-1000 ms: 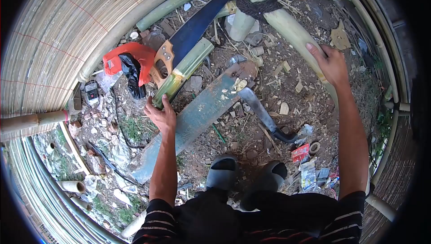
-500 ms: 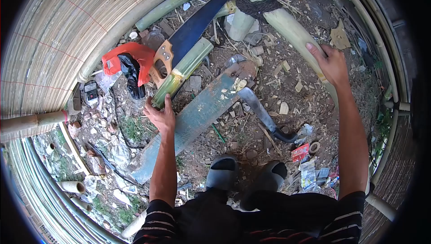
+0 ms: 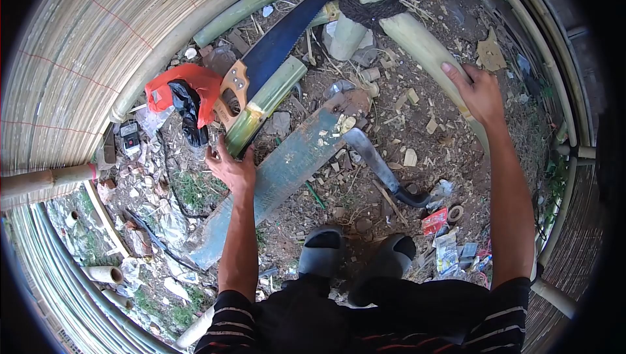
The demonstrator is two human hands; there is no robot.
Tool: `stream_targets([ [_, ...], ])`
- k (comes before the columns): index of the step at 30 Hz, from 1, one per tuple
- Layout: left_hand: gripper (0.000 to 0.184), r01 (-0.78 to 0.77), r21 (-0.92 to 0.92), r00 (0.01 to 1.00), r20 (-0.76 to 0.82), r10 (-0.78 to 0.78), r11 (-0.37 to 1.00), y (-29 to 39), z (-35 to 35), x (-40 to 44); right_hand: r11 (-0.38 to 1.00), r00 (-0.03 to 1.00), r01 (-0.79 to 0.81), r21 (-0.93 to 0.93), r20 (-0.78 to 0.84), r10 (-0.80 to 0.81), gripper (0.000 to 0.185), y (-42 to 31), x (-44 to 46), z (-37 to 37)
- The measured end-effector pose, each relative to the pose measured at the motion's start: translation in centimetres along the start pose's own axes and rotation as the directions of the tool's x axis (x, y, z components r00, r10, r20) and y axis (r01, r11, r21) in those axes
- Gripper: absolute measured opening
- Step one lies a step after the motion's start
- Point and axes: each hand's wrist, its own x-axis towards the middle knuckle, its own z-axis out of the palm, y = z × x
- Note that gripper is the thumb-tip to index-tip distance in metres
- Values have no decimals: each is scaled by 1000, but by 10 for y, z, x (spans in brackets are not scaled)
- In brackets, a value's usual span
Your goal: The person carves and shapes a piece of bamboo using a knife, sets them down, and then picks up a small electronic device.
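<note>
My left hand is at the lower end of a short split bamboo piece, fingers round its end. Just behind that piece lies a handsaw with a wooden handle. My right hand is closed over a thick bamboo pole, thumb on its top side. Dark rope binds this pole to others at the top. Between my hands lies a worn blue-green plank with wood chips on it. The tip of a curved machete touches the plank's right edge.
An orange bag with black plastic lies left of the saw. A black device is farther left. Bamboo slat walls curve along the sides. Near my sandals are a tape roll and a red packet.
The fingers of my left hand have shifted at the end of the bamboo piece, the index finger now lying along its left side. My right hand keeps its place on the pole.
</note>
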Motion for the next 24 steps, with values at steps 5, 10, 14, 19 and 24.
stream_targets([
  [5,81,-41,131,998,47,36,991,9,-6,5,1000,1000,8,-8,19,-8,86,2,0,0],
  [10,76,-157,231,983,129,129,960,10,-19,18,1000,999,26,-9,-18,-26,87,1,-1,0],
  [14,66,-210,-54,956,197,216,976,11,-42,26,1000,1000,22,-20,0,-22,84,1,-3,0],
  [19,42,257,-569,895,446,31,781,41,-70,6,1000,1000,30,-7,7,-30,85,-1,-4,-3],
  [24,36,434,-755,857,515,35,492,79,-96,-22,998,999,54,-12,-6,-54,86,5,-1,1],
])
